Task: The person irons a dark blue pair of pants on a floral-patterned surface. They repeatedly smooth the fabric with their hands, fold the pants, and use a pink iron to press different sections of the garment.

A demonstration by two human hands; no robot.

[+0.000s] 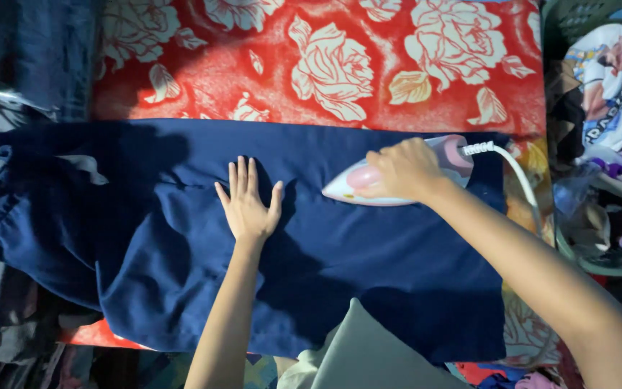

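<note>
A red blanket (340, 65) with pale roses covers the surface – a dark blue garment (368, 274) lies spread across it.

The left hand (248, 205) presses flat on the cloth, fingers spread; the right hand (404, 169) wraps closed around a pink-and-white iron (455, 155) resting on the garment – laundry basket (599, 259) at right.

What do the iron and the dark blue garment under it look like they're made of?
The iron looks like smooth, glossy plastic, white and pink, gripped by the right hand. The blue garment seems matte woven cloth, softly creased; the left hand lies flat on it.
</note>
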